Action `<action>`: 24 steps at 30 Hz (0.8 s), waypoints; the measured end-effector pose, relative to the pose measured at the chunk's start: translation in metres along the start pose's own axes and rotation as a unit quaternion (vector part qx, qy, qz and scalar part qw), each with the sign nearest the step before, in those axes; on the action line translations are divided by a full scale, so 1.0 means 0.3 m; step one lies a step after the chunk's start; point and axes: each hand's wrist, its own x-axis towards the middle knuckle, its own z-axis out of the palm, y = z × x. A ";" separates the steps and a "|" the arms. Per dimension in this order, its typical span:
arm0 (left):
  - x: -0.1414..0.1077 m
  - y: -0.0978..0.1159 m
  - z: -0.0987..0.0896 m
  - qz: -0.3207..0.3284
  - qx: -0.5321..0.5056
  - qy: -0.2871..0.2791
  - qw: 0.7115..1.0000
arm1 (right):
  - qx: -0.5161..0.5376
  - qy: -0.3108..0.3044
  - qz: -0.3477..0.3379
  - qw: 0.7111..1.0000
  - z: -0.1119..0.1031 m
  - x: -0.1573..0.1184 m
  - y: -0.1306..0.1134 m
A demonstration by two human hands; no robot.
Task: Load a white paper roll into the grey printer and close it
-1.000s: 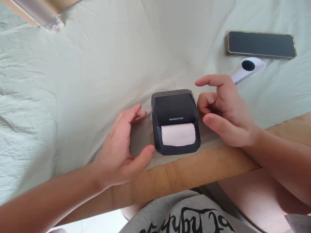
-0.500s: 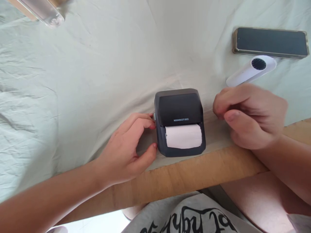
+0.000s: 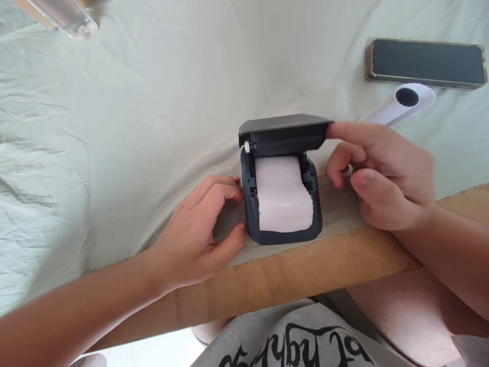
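A dark label printer (image 3: 282,238) sits near the table's front edge, its lid (image 3: 290,135) raised. Inside it lies a white paper roll (image 3: 278,176), and a loose end of paper spreads over the front of the casing. My left hand (image 3: 202,224) holds the printer's left side, with curved fingertips toward the back and the thumb toward the front. At the lid's right corner, the stretched index finger of my right hand (image 3: 385,173) touches the edge. The other fingers of that hand are loosely curled, with nothing visible in them.
A phone-like black slab in a clear case (image 3: 426,62) lies at the back right. In front of it is a white handheld device (image 3: 395,107) with a round dark end. A clear container (image 3: 69,18) shows at the top left. Pale cloth (image 3: 153,102) covers the table up to its wooden edge (image 3: 305,272).
The printer's lid has swung up from closed, uncovering the paper roll. My right hand has moved left, and its index finger has straightened onto the lid. My left hand has stayed in place.
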 end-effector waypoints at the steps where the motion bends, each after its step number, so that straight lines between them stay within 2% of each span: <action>1: 0.000 0.001 -0.001 0.004 -0.005 0.001 1.000 | 0.006 -0.012 -0.006 1.000 -0.001 0.005 -0.002; 5: 0.001 0.017 -0.011 -0.021 0.002 -0.015 1.000 | 0.011 -0.089 0.021 0.996 -0.006 0.032 -0.016; 9: 0.004 0.019 -0.012 -0.013 -0.006 -0.016 1.000 | 0.003 -0.047 0.027 0.999 -0.002 0.034 -0.023; 12: 0.005 0.006 -0.004 0.012 -0.012 -0.002 1.000 | -0.017 -0.014 -0.005 1.000 0.002 0.025 -0.024; 14: 0.004 -0.002 0.001 0.017 -0.010 0.001 1.000 | -0.050 -0.019 -0.026 0.998 0.002 0.028 -0.031; 20: 0.001 -0.011 0.002 0.001 -0.026 -0.002 1.000 | -0.160 -0.102 -0.046 0.981 -0.040 0.123 -0.068; 24: 0.002 -0.014 0.004 0.017 -0.014 0.001 1.000 | -0.252 -0.190 -0.091 0.945 -0.092 0.219 -0.067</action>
